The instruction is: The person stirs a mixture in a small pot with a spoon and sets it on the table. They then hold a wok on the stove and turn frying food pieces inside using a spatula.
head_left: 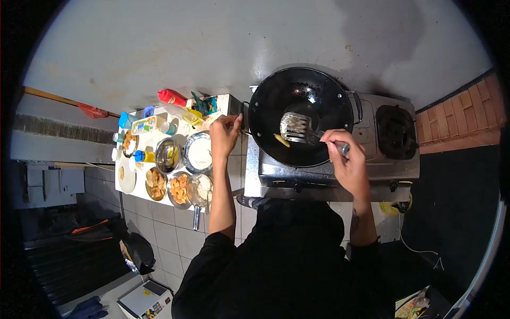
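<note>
A large black wok (303, 87) sits on the stove in front of me, tilted slightly in the view. My left hand (224, 133) is at its left side, fingers closed on the wok's left handle (244, 111). In my right hand (348, 159) is the grip of a slotted spatula (296, 127), its metal head down inside the wok. A small elongated yellowish piece of food (281, 140) lies beside the spatula head. Some pale bits show at the spatula's slots; what they are I cannot make out.
A second burner (397, 132) is on the stove's right. The white table (139, 183) at left bears a bowl of white powder (198, 153), a metal bowl (168, 155), plates of fried food (179, 189), a handled strainer (201, 191), a red squeeze bottle (172, 97) and other bottles.
</note>
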`<state>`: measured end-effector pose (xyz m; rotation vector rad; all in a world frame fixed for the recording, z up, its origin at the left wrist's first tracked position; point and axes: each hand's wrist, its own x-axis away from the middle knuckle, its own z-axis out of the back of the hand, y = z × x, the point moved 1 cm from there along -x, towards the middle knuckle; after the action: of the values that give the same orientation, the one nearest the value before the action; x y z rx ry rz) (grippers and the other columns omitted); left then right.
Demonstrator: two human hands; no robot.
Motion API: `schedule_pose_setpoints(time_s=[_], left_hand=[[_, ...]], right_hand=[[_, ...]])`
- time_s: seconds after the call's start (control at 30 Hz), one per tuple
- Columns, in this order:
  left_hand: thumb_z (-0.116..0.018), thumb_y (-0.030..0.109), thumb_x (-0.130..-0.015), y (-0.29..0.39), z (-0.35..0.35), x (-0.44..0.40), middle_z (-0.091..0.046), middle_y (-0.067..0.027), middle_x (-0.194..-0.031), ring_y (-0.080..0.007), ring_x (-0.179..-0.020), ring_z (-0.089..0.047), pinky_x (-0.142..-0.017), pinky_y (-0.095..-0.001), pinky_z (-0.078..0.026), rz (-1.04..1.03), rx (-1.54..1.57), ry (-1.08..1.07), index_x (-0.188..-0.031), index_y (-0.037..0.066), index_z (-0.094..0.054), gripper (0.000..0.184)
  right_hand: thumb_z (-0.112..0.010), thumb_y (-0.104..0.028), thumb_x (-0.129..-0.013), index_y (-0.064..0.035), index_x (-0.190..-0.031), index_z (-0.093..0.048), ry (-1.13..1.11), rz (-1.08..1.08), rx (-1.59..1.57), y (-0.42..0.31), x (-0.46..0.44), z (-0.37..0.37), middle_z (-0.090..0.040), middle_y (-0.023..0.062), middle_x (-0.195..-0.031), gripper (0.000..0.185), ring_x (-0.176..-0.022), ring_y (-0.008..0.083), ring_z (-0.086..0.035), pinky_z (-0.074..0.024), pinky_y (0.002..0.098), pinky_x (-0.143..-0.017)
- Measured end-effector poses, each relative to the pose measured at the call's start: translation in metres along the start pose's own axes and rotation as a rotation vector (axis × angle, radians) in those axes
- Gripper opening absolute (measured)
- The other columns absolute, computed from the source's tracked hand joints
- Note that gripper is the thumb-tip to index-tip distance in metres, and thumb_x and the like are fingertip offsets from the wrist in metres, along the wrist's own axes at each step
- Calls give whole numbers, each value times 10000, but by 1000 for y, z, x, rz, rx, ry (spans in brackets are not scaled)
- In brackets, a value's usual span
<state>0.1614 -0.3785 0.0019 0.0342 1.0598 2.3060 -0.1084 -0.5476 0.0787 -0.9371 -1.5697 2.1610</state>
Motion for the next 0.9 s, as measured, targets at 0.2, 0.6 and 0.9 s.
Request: schedule_pose_setpoints(time_s=[0.2,0.6,0.9], left_hand=[[-733,234,-866,-3,1,0,-704,-205,-807,-274,-718,-689,-688,-351,-523,-36,13,1,-898,-57,-729,292],[-733,200,-862,-5,1,-1,-706,-199,-795,-266,-703,-695,-670,-339,-528,-36,69,-18,-896,-64,-724,266],[-740,183,-859,1,5,0,-701,-193,-782,-256,-676,-687,-647,-331,-525,-50,59,-27,-876,-71,-718,255]], right_hand=[[-610,55,-893,15,-985,-558,44,92,91,3,1,-2,-668,118,-948,113,-810,179,-654,-498,280,-714],[-587,10,-944,18,-987,-585,223,-93,73,36,5,4,-652,63,-909,43,-739,75,-571,-458,219,-641],[-594,-9,-938,20,-987,-572,204,-33,84,72,-12,-26,-663,112,-870,61,-789,135,-643,-499,254,-658]])
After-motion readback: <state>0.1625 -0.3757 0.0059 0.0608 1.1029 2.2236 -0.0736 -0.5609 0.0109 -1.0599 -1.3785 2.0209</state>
